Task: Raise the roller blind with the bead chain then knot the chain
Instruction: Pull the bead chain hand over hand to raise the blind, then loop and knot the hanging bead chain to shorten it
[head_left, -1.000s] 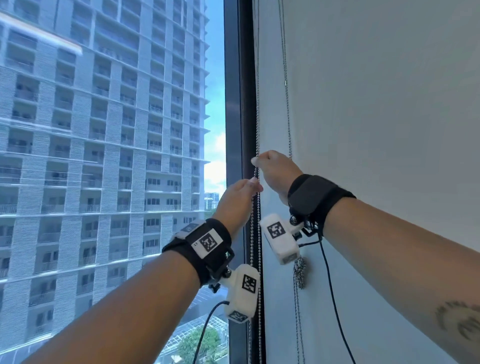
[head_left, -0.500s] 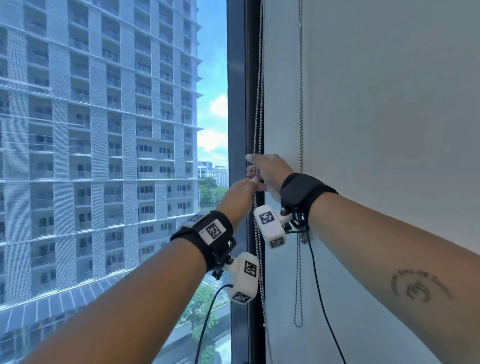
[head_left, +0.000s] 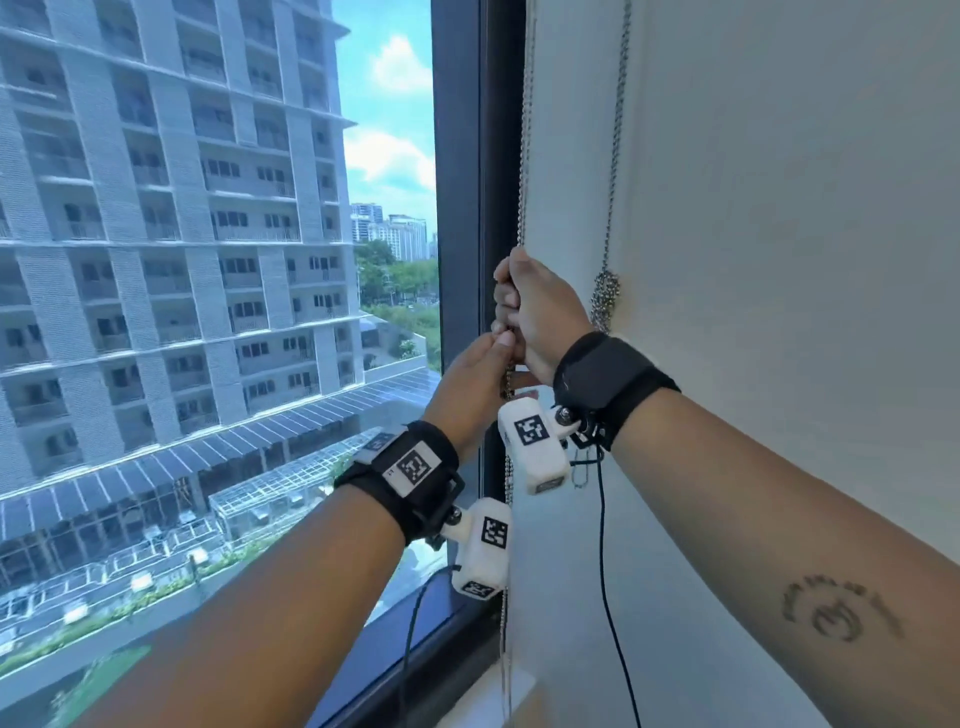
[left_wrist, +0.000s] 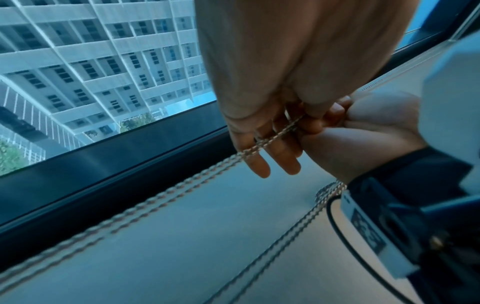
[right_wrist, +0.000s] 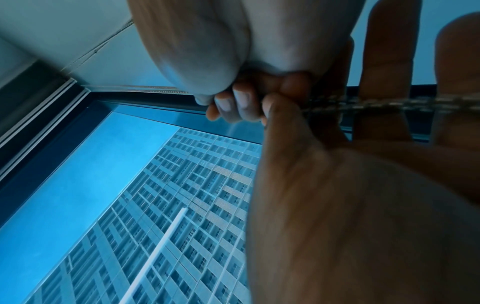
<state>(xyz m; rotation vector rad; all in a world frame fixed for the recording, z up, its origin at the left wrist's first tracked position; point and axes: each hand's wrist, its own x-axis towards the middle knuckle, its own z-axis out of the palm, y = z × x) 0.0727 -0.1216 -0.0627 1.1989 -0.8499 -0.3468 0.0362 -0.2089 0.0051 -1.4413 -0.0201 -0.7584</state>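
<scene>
Window glass uncovered, so raising looks done or nearly; right hand (head_left: 540, 317) fisted round bead chain (head_left: 523, 156); left hand (head_left: 475, 384) pinches it just below; knot not yet tied.

Bright daylight floods in through my window (head_left: 208, 312), and the head view is sharp, bending at its edges. Both wrist views have a cold blue cast. My chain (left_wrist: 161, 197) smears with blur, and my near palm (right_wrist: 363, 226) is soft and dim.
</scene>
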